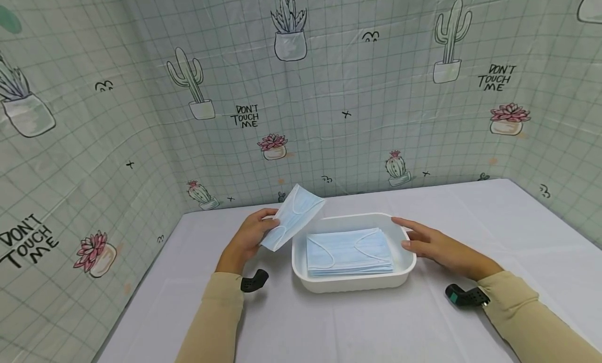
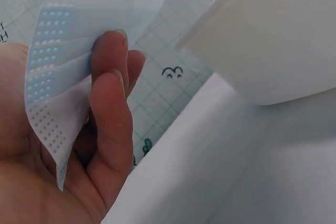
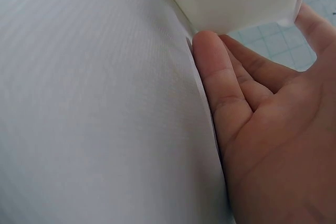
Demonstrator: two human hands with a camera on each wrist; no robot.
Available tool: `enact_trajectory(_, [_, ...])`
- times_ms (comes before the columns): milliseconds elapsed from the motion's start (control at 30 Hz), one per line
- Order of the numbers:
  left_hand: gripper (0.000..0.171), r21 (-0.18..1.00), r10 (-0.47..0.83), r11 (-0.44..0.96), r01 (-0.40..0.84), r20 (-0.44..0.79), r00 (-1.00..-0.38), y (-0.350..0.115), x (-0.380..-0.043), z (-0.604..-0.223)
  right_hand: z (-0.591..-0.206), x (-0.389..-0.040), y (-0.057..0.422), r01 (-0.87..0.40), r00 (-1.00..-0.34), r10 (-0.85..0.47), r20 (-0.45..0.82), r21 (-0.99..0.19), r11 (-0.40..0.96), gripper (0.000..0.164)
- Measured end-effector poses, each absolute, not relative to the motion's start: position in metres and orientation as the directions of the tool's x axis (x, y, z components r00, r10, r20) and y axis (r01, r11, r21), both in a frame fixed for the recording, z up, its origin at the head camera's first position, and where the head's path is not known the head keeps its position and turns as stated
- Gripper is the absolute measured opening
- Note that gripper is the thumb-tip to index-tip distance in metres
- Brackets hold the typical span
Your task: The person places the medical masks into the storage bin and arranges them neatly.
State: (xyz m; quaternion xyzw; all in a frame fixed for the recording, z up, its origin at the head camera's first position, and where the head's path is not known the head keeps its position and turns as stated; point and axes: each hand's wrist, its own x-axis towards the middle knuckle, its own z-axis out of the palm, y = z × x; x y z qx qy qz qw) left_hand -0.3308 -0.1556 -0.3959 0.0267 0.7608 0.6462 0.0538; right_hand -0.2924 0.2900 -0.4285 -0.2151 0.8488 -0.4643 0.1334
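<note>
In the head view my left hand (image 1: 254, 232) holds a light blue disposable face mask (image 1: 298, 211), tilted up beside the left end of a white plastic tray (image 1: 352, 284). The left wrist view shows the thumb side and fingertips (image 2: 110, 51) pinching the end of that mask (image 2: 47, 87). Inside the tray lies a flat stack of face masks (image 1: 348, 253), white ear loops on top. My right hand (image 1: 435, 250) grips the tray's right end, thumb and index finger at the rim. From the right wrist, bent fingers (image 3: 215, 72) show low against the tray's outer wall (image 3: 241, 3).
A white cloth (image 1: 301, 326) covers the table. Grid-patterned fabric with cactus drawings (image 1: 320, 91) stands behind and at both sides. A black wrist device (image 1: 254, 281) sits at the left cuff, another black device (image 1: 467, 295) at the right.
</note>
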Motion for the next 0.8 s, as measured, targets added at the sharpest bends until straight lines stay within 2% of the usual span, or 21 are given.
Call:
enact_trajectory(267, [0.035,0.985,0.112,0.174,-0.018,-0.038,-0.993,-0.151,-0.329,-0.394,-0.431,-0.294,0.29,-0.245,-0.87,-0.492,-0.023,-0.847,0.472,0.061])
enact_trajectory(567, [0.035,0.976,0.085,0.21,0.051,0.034,-0.996,-0.135,-0.325,-0.387,-0.431,-0.296,0.29,-0.241,-0.863,-0.504,-0.022,-0.86,0.45,0.061])
enact_trajectory(800, [0.036,0.976,0.109,0.211,0.049,0.027,-0.994,-0.133,-0.319,-0.38,-0.433,-0.297,0.288,-0.208,-0.874,-0.483,-0.054,-0.856,0.473,0.062])
